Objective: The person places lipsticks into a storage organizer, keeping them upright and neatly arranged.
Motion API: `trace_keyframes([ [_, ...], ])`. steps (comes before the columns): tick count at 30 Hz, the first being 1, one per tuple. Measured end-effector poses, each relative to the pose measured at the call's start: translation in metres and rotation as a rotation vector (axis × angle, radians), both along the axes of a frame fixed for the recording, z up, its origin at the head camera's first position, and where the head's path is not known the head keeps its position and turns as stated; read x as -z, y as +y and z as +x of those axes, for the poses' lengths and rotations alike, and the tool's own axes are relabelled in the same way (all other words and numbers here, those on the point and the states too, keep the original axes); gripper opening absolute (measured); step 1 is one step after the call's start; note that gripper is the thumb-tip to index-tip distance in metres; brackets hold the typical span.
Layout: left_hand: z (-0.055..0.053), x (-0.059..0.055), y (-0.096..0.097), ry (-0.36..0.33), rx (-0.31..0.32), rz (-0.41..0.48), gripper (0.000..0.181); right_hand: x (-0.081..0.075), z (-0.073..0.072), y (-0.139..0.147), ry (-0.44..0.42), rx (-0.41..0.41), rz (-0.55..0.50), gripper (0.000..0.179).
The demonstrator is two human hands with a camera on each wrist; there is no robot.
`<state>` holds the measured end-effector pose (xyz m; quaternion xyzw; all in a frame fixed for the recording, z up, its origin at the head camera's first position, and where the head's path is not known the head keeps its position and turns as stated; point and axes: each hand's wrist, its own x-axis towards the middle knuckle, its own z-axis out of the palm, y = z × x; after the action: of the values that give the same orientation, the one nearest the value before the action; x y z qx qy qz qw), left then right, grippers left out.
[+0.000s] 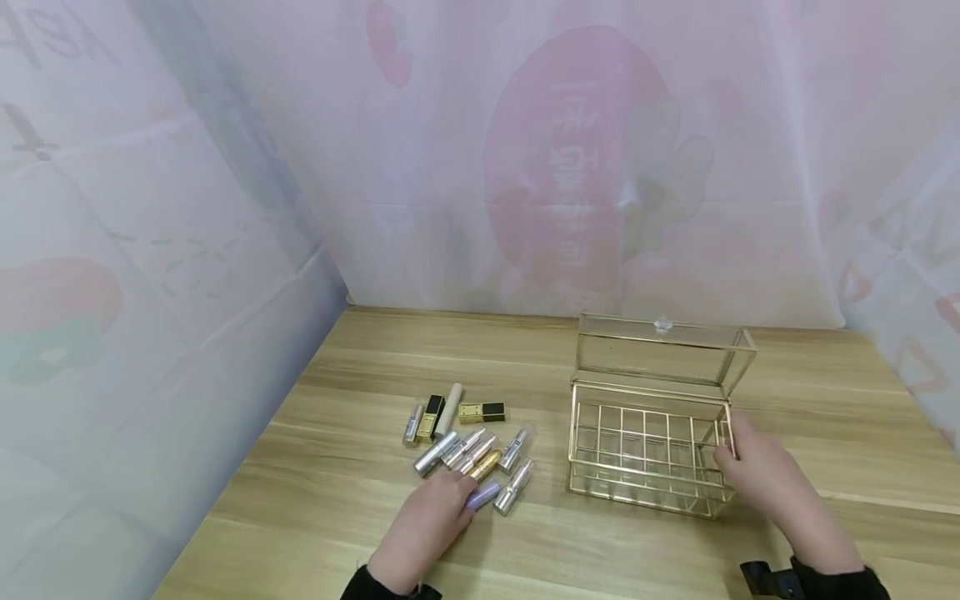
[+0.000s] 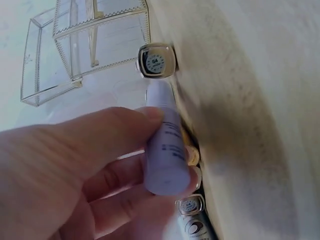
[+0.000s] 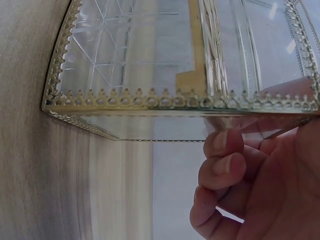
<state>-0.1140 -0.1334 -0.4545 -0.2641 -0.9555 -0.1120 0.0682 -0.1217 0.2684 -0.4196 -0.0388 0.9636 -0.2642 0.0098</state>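
My left hand pinches a pale purple lipstick tube between thumb and fingers, at the near side of a loose group of lipsticks. In the left wrist view the tube has small dark print on its side. My right hand grips the right wall of a gold-framed glass box, with the thumb over the rim. Its curled fingers show against the outside of the glass in the right wrist view. A gold wire grid divides the box, and its clear lid stands raised at the back.
Around the purple tube lie a gold bullet-shaped lipstick, several silver and clear-capped tubes, black-and-gold lipsticks and a white tube. Printed cloth hangs behind and beside the wooden table.
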Motion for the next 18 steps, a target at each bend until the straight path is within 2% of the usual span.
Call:
trace_keyframes([
  [5,-0.0001,-0.0012,-0.0010,0.025,-0.008,-0.003,0.011,0.0021,-0.0007,0.0020,0.009,0.002,-0.006,0.010],
  [11,0.0038,-0.0032,-0.0018,0.044,0.016,0.059,0.015,0.0029,-0.0009,0.0018,0.018,-0.003,-0.034,0.008],
  [18,0.0025,-0.0089,0.0008,0.063,0.009,0.081,0.035,0.0025,-0.0003,0.0001,0.009,0.000,-0.049,0.011],
])
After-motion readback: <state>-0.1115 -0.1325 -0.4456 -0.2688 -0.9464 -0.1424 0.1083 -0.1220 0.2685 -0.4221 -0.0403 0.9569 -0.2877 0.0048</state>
